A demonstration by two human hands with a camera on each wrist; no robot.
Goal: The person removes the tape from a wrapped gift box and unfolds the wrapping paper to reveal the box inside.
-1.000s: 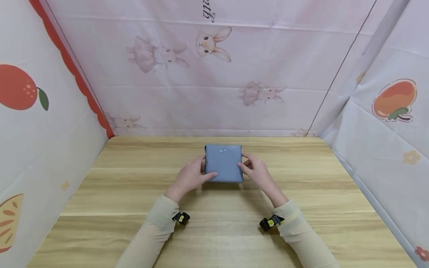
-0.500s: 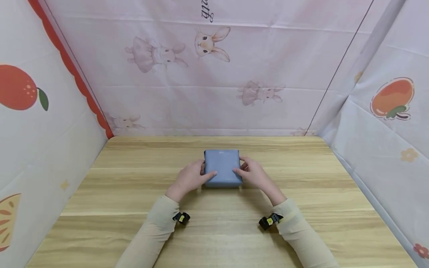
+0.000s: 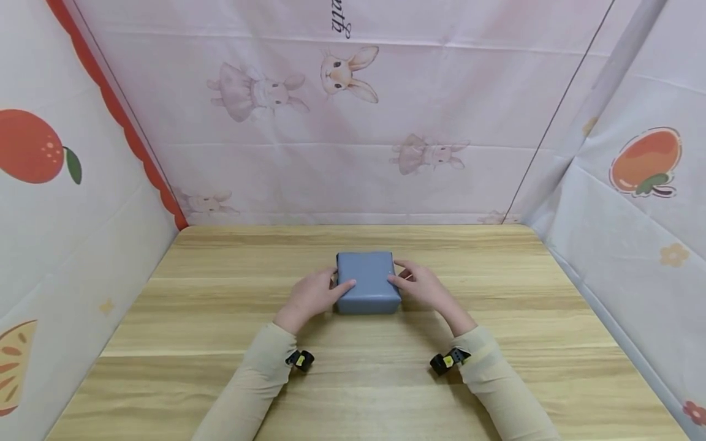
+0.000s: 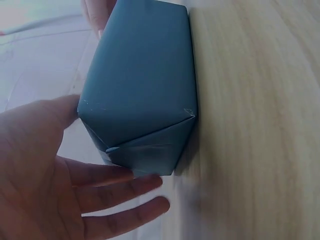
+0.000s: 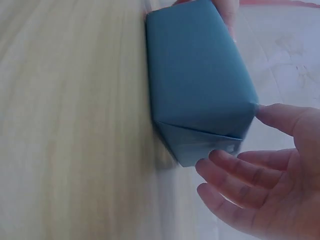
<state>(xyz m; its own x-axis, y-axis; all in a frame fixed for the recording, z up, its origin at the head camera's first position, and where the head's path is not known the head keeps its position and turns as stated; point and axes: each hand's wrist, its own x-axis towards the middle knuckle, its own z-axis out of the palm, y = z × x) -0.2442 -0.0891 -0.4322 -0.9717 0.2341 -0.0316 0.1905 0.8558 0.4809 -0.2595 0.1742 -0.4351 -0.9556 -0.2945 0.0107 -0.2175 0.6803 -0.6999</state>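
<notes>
A box wrapped in blue paper (image 3: 365, 272) lies flat on the wooden table, its top and front face showing in the head view. On its left side, my left hand (image 3: 317, 293) grips it, thumb on the top near the edge and fingers along the end. My right hand (image 3: 421, 283) holds the opposite end the same way. Close up in the left wrist view, the folded end flap of the wrapped box (image 4: 145, 150) faces the left fingers (image 4: 120, 192). The right wrist view shows the right fingers (image 5: 240, 175) at the other folded end.
The wood-grain table (image 3: 364, 380) runs back to a pink cloth wall (image 3: 309, 171) printed with rabbits. White cloth walls with fruit prints, such as the right one (image 3: 618, 245), stand at both sides. A small black camera (image 3: 301, 360) is strapped to each wrist.
The blue wrapped box has come down from a tilt to lie flat, and its front face now shows. It has shifted slightly towards me, with both hands still on its ends.
</notes>
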